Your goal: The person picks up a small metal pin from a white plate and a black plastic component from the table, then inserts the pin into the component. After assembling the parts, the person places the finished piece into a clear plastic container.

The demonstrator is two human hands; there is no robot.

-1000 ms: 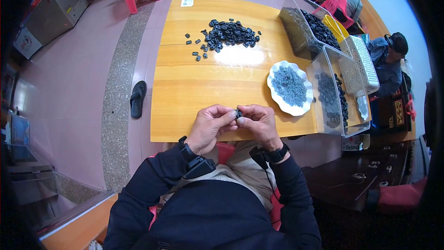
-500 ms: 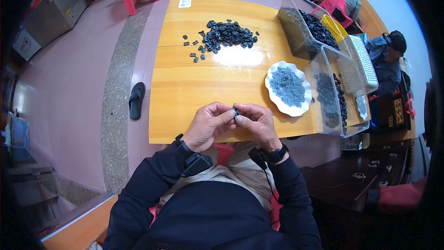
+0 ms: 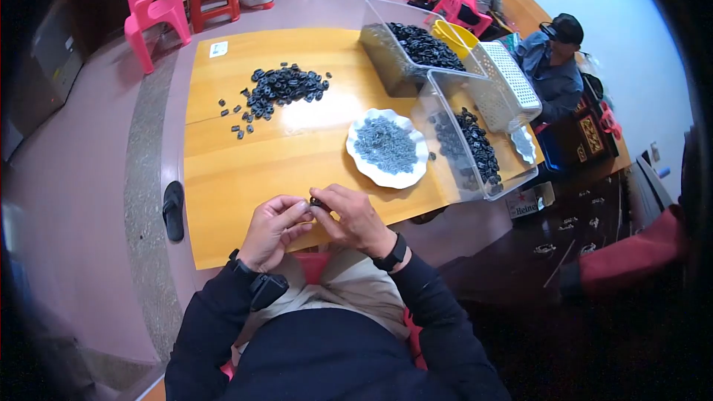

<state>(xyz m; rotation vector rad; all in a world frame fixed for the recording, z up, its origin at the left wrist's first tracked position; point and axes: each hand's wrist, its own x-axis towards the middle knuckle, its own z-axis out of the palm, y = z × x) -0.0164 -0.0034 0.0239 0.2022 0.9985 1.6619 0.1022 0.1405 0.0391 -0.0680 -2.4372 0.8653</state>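
The wooden table (image 3: 230,208) has its left edge beside the floor (image 3: 111,200), and its near edge slants beneath both hands. Bare wood stretches nearward from the black pile (image 3: 286,90) to the scalloped plate (image 3: 360,168); the clear bin (image 3: 475,194) bounds the right. The left hand (image 3: 269,232) has thumb and forefinger nearly together, beside the small dark piece (image 3: 316,201); its grip I cannot tell. The right hand (image 3: 360,221) pinches that piece between thumb and forefinger.

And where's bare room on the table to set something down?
Bare: the table's left front, between black pile and left hand; also beyond the pile, right of the card. Crowded: the right side, with plate, clear bins and basket.
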